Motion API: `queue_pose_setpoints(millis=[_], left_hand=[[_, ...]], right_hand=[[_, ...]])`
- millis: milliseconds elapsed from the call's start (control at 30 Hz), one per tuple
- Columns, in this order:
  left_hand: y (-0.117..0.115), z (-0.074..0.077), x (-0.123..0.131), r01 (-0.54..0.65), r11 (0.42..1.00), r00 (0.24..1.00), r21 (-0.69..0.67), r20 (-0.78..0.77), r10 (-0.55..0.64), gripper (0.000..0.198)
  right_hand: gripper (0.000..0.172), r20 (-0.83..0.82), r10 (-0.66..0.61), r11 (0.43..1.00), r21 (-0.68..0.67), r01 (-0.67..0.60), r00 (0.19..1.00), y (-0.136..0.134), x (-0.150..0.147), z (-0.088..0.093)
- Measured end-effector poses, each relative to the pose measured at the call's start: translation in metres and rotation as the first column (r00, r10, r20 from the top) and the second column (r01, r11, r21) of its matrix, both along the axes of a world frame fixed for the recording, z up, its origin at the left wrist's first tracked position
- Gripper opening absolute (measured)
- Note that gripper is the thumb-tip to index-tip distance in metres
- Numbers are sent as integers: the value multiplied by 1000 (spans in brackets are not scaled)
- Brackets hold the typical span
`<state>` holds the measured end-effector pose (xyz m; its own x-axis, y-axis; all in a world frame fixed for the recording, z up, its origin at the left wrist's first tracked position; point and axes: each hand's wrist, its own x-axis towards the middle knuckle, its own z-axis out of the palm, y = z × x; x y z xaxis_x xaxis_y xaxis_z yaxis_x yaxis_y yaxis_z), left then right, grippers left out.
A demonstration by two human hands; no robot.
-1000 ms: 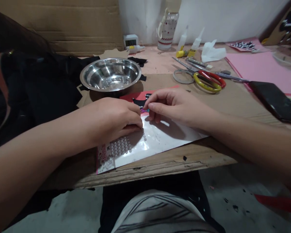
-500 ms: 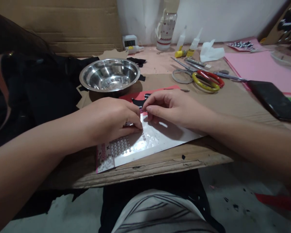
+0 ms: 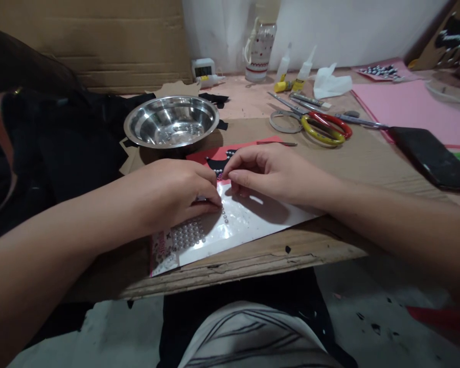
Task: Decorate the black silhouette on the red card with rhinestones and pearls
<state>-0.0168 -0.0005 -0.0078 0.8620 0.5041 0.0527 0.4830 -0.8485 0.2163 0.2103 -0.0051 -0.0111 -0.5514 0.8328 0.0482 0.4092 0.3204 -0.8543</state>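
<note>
A white sheet of stick-on pearls point(image 3: 189, 232) lies at the table's front edge, with rows of small pearls at its left end. My left hand point(image 3: 176, 189) rests over it, thumb and forefinger pinched at a short column of pearls; whatever is between the fingertips is too small to see. Behind the sheet, a black cut-out piece point(image 3: 215, 164) edged with pearls and some purple decoration lies on red paper point(image 3: 199, 155). My right hand point(image 3: 266, 166) is at this piece, thumb and forefinger closed together at its right side. The fingers partly cover the piece, and their contents are hidden.
A steel bowl point(image 3: 172, 125) stands behind my left hand. Tweezers point(image 3: 278, 143) lie beyond the right hand, then scissors point(image 3: 322, 128), glue bottles point(image 3: 302, 74) and a glass bottle point(image 3: 260, 53). A black phone point(image 3: 431, 156) and pink sheets point(image 3: 402, 110) are at right.
The view has shifted slightly, moving everything a little left and down. Both hands keep nearly the same pose and place over the sheet and the black piece.
</note>
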Motion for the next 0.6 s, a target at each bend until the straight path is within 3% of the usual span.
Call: queue_pose_setpoints(millis=[467,600], left_hand=[[-3,8,3,-54,997,998,-55,-38,52,22],[0,18,-2,-114,989,993,-99,29,117,20]], right_hand=[[10,-8,-7,1000,-27,7,1000,0,1,-1],[10,-32,-1,997,-76,-1,1000,1,2,-2]])
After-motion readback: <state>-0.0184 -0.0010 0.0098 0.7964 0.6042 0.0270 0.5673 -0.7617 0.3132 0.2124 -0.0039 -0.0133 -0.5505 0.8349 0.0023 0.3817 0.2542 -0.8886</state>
